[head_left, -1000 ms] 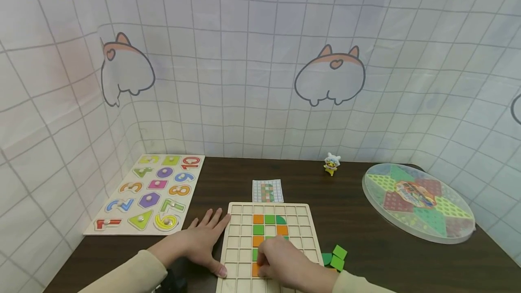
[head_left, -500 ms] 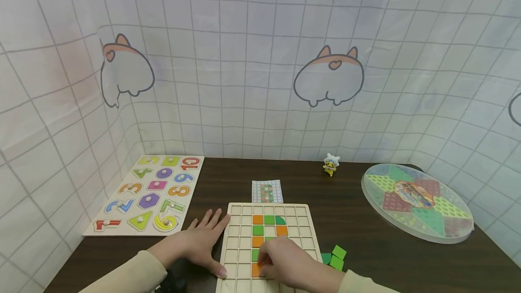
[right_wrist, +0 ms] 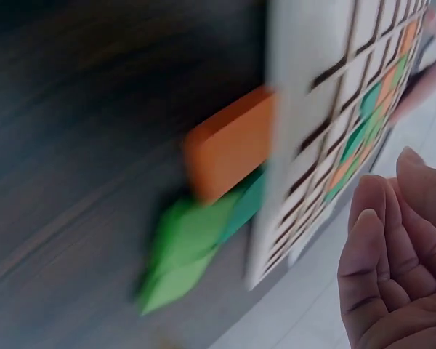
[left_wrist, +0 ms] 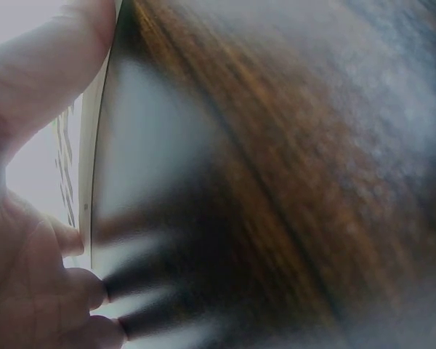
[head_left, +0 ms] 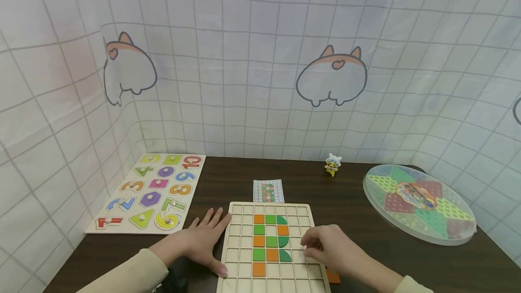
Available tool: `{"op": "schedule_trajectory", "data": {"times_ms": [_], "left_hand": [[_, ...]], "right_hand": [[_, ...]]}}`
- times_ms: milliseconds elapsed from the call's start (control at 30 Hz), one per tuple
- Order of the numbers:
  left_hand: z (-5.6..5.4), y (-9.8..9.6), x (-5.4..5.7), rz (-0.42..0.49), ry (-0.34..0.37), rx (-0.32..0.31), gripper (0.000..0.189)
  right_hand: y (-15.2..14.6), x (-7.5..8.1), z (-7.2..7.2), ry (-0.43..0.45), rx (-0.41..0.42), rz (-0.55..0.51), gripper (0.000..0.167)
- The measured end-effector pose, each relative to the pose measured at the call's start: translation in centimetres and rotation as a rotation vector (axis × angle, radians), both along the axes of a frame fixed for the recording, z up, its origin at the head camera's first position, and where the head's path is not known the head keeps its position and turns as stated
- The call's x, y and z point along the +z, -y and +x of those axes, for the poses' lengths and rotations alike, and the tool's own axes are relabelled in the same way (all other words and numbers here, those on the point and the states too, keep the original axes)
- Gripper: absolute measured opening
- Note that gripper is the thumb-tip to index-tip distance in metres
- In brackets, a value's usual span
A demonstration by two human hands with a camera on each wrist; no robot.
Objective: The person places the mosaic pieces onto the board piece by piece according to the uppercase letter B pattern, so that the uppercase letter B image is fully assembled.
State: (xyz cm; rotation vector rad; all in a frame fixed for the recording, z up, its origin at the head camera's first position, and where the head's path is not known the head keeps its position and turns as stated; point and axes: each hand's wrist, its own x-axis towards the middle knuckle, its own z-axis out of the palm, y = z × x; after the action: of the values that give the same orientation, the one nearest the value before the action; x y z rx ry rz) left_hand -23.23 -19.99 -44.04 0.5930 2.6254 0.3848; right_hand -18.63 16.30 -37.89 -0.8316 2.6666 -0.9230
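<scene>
A pale wooden grid board (head_left: 240, 268) lies on the dark table, with orange, green and dark green rounded tiles set in its cells. My left hand (head_left: 202, 242) is spread flat at the board's left side, its thumb on the edge and a fingertip touching the rim. Over the board's right edge hovers my right hand (head_left: 331, 248), fingers loosely bent and nothing between them. An orange square tile (head_left: 272, 254) sits in the fourth coloured row. Beside the board's right rim lie a loose orange tile (right_wrist: 232, 145) and green tiles (right_wrist: 185, 247), the green ones hidden by the hand in the head view.
Behind the board is a small printed pattern card (head_left: 268, 191). A number-and-shape puzzle board (head_left: 158, 193) stands at the left, a round Chinese checkers board (head_left: 419, 202) at the right. A small toy figure (head_left: 332, 164) is near the back wall.
My right hand has lifted from the lower middle of the board and moved right, uncovering the tiles there. It now covers the loose green tiles. The left hand stays in place.
</scene>
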Motion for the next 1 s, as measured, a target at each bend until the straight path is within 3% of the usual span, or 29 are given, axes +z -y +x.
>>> {"op": "schedule_trajectory", "data": {"times_ms": [233, 367, 467, 567, 667, 767, 900, 1000], "left_hand": [[-0.4, 0.1, -0.3, -0.001, 0.009, -0.010, 0.144], [-0.5, 0.2, -0.5, -0.003, 0.012, -0.010, 0.144], [-0.6, 0.2, -0.7, 0.002, 0.008, -0.012, 0.145], [-0.6, 0.2, -0.7, 0.006, 0.006, -0.013, 0.144], [-0.5, 0.1, -0.6, 0.006, 0.010, -0.010, 0.143], [-0.4, 0.1, -0.5, 0.005, 0.013, -0.006, 0.143], [-0.3, 0.1, -0.3, 0.006, 0.009, -0.004, 0.143], [-0.3, 0.0, -0.3, 0.005, 0.009, -0.005, 0.143]], "right_hand": [[-5.4, -0.3, -0.6, -0.025, -0.105, 0.040, 0.010], [-7.5, -0.7, -1.1, -0.021, -0.112, 0.062, 0.014], [-8.7, -1.1, -1.6, -0.012, -0.059, 0.086, 0.021], [-9.7, -2.0, -2.2, -0.025, 0.046, 0.101, 0.035], [-10.9, -3.8, -3.4, -0.091, 0.162, 0.090, 0.043], [-12.6, -7.1, -5.5, -0.117, 0.201, 0.069, 0.044], [-14.6, -11.1, -8.3, -0.037, 0.156, 0.091, 0.040], [-15.2, -12.3, -9.4, 0.012, 0.121, 0.143, 0.035]]}}
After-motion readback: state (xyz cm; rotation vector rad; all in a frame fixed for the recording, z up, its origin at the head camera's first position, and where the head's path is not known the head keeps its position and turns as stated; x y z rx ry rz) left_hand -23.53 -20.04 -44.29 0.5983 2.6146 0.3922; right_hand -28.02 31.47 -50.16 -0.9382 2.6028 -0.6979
